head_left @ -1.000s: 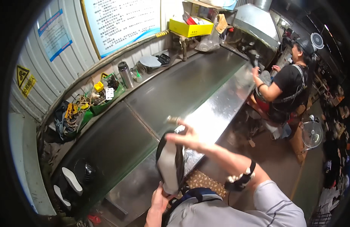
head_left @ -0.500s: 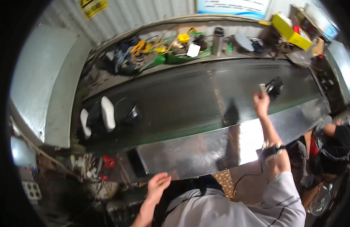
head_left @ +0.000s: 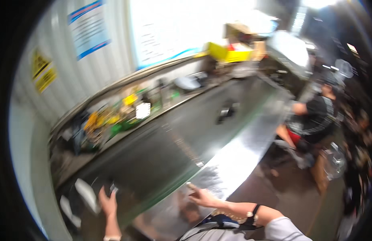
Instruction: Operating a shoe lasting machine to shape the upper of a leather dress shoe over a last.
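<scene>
I find my left hand [head_left: 108, 202] at the left end of the long, dark-topped counter [head_left: 147, 160], beside a small, glossy black item [head_left: 113, 188]; blur prevents me telling whether that grip is closed on it. Two white, sole-shaped pieces [head_left: 87, 195] lie just left. My right hand [head_left: 202, 197], grip loosely open, is over the shiny metal border [head_left: 242, 152]. Another dark item [head_left: 225, 114] lies farther along.
</scene>
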A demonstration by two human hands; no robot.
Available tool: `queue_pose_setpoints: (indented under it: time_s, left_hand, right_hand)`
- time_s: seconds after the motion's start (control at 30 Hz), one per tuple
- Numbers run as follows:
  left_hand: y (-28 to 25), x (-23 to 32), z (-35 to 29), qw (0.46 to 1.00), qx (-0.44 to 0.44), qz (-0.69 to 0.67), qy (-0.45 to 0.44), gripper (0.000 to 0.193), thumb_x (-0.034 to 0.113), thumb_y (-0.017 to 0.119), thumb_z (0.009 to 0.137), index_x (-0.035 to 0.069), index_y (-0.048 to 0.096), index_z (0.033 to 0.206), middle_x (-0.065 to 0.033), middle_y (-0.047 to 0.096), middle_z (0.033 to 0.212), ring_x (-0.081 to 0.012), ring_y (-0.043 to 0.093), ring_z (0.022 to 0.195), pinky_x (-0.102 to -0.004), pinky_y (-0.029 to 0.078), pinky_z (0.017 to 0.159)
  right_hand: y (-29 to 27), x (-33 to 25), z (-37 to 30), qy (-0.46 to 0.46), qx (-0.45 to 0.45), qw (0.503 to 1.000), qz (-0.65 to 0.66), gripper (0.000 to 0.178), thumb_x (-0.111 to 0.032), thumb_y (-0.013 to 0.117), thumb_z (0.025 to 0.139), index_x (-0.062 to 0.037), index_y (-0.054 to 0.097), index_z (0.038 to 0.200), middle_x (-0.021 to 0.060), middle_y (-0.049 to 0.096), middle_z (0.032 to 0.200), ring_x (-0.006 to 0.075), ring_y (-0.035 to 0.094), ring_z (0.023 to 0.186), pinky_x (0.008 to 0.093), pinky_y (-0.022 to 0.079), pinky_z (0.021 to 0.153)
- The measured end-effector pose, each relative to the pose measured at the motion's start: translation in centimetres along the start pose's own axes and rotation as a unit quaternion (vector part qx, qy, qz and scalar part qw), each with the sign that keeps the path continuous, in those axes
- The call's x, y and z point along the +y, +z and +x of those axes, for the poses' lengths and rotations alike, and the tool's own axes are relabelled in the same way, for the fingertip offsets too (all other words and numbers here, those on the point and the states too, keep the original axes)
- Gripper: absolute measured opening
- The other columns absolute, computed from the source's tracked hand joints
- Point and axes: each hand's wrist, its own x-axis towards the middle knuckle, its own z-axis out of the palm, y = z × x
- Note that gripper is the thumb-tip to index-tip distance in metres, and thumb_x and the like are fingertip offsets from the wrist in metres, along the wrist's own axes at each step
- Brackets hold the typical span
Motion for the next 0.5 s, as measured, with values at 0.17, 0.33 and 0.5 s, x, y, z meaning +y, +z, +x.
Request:
queue_pose_setpoints:
  time_s: [0.17, 0.33, 0.5]
  left_hand:
    - [2.3, -0.5, 4.3, 0.947, -0.316, -0.009, -0.053, 0.038, 0.027, 0.074, 0.082, -0.008, 0.070, 0.096, -0.0226, 0.072, 0.093, -0.0321, 0.066, 0.088, -0.0452, 0.050, 0.081]
    - [-0.6, 12.7, 1.2, 0.906, -0.368, -0.200, -0.062, 0.042, 0.033, 0.067, 0.094, -0.008, 0.070, 0.089, -0.0199, 0.071, 0.080, -0.0286, 0.066, 0.071, -0.0371, 0.051, 0.071]
    - [-0.6, -3.8, 1.9, 0.996, -0.008, -0.008, 0.083, 0.046, 0.027, 0.072, 0.086, -0.007, 0.065, 0.116, -0.0237, 0.068, 0.108, -0.0358, 0.067, 0.099, -0.0485, 0.053, 0.085]
  right_hand:
    - [2.0, -2.8, 3.4, 0.169, -0.050, 0.896, 0.407, 0.078, -0.029, 0.069, 0.093, -0.0212, 0.026, 0.158, 0.0103, 0.071, 0.113, 0.0160, 0.068, 0.082, 0.0287, 0.056, 0.068]
    - [7.7, -7.3, 5.6, 0.313, -0.046, 0.750, 0.581, 0.075, -0.032, 0.069, 0.093, -0.0218, 0.029, 0.156, 0.0136, 0.055, 0.138, 0.0285, 0.055, 0.123, 0.0528, 0.042, 0.104]
    - [9.4, -3.4, 7.6, 0.203, -0.006, 0.730, 0.652, 0.068, -0.022, 0.070, 0.093, -0.0296, 0.035, 0.151, 0.0052, 0.052, 0.075, 0.0217, 0.053, 0.069, 0.0509, 0.050, 0.082]
